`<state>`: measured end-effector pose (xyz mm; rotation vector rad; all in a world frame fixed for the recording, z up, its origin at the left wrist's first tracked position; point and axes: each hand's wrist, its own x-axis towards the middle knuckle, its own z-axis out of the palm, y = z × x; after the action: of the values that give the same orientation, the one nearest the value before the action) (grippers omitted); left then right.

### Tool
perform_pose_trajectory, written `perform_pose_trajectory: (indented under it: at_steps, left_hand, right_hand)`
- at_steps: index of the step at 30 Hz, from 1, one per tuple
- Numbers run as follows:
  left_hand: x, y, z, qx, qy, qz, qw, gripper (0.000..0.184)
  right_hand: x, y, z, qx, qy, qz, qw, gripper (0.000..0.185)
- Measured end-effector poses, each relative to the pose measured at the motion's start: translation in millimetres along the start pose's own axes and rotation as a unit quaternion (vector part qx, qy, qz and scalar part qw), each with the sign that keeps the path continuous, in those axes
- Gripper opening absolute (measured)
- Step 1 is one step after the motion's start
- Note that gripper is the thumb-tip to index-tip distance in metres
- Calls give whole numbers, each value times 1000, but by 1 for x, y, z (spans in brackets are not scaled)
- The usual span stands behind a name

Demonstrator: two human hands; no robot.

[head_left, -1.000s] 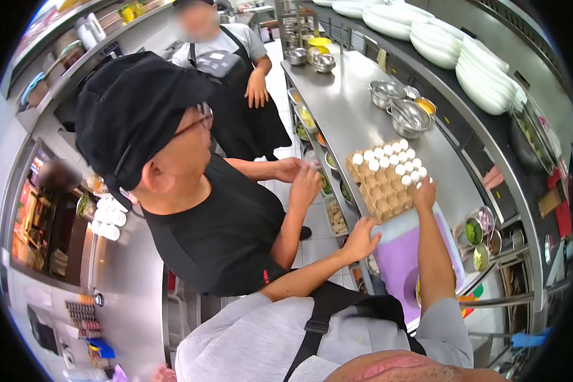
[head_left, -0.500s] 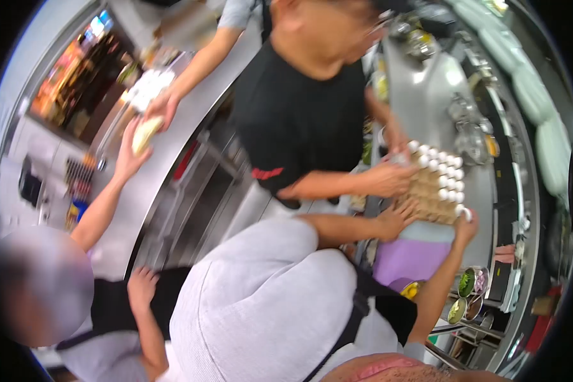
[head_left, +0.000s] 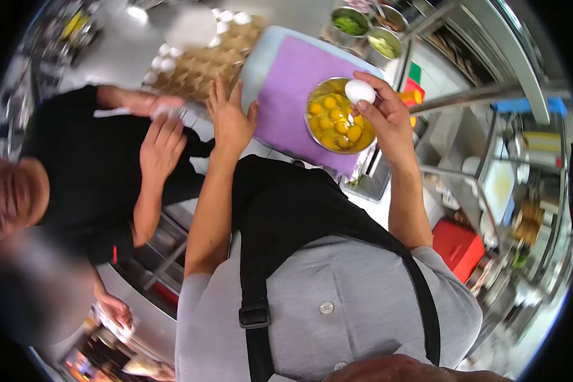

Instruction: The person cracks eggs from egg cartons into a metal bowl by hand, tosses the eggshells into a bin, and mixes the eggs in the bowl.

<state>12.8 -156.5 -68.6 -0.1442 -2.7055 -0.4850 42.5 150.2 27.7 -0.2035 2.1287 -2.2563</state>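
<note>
My right hand (head_left: 391,121) pinches a white egg (head_left: 361,92) over the edge of a metal bowl (head_left: 308,121). Several raw egg yolks (head_left: 341,127) lie in clear egg white inside it. The bowl rests on a purple cloth (head_left: 281,95) spread over a pale blue board (head_left: 256,60). To the left, my left hand (head_left: 231,121) has its fingers spread and holds nothing. It is closest to the cardboard egg tray (head_left: 204,71); whether the fingertips touch it, I cannot tell. White eggs (head_left: 167,65) fill part of the tray.
A co-worker in a black shirt (head_left: 95,165) stands at my left, hands close to the tray. Containers of chopped greens (head_left: 350,24) and pale pieces (head_left: 384,44) stand beyond the bowl. A metal rail (head_left: 484,93) and a red box (head_left: 457,249) are at the right.
My view has swung from the co-workers toward the bowl. My right hand has brought an egg from the tray's corner to the bowl. My left hand's fingers are now spread.
</note>
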Motion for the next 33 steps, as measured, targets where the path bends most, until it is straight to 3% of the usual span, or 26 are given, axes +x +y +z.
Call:
perform_pose_trajectory:
  at_steps: [1,3,4,5,7,9,11,13,17,20,24,27,30,33]
  left_hand:
    - [5,17,-10,-135,-14,17,991,49]
    - [16,56,-16,-390,-50,31,919,36]
    - [19,77,-22,-469,-138,-4,872,28]
    - [20,87,-15,-492,-189,1,850,28]
    - [21,98,4,-532,-286,5,797,27]
    - [24,102,22,-491,-284,35,823,30]
    - [28,110,18,-475,-294,27,829,34]
    - [35,122,10,-523,-310,35,793,38]
    - [39,151,-3,-597,-362,-18,715,44]
    - [40,139,9,-539,-320,-33,778,46]
    - [36,119,22,-538,-281,-61,792,46]
    - [34,140,6,-546,-348,-53,760,45]
    - [28,155,11,-601,-352,-70,714,43]
    - [29,151,24,-562,-359,-96,739,40]
  right_hand:
    - [-18,-2,-1,-32,36,-4,999,42]
    - [-34,2,-21,-174,61,-7,983,41]
    - [-40,-2,-29,-246,64,3,967,41]
    - [-45,-5,-33,-319,64,10,946,41]
    - [-56,-6,-35,-310,86,-9,947,42]
    - [-65,-2,-39,-304,99,-22,947,43]
    - [-67,14,-51,-403,30,39,914,44]
    - [-63,21,-41,-340,93,20,935,45]
    - [-51,7,-15,-311,109,-70,942,46]
    - [-65,1,-14,-309,106,-59,943,47]
    - [-72,22,-47,-371,74,38,925,46]
    - [-61,10,-24,-327,109,-80,935,47]
    - [-48,24,-18,-328,94,-100,935,50]
    - [-45,38,-21,-344,66,-102,931,53]
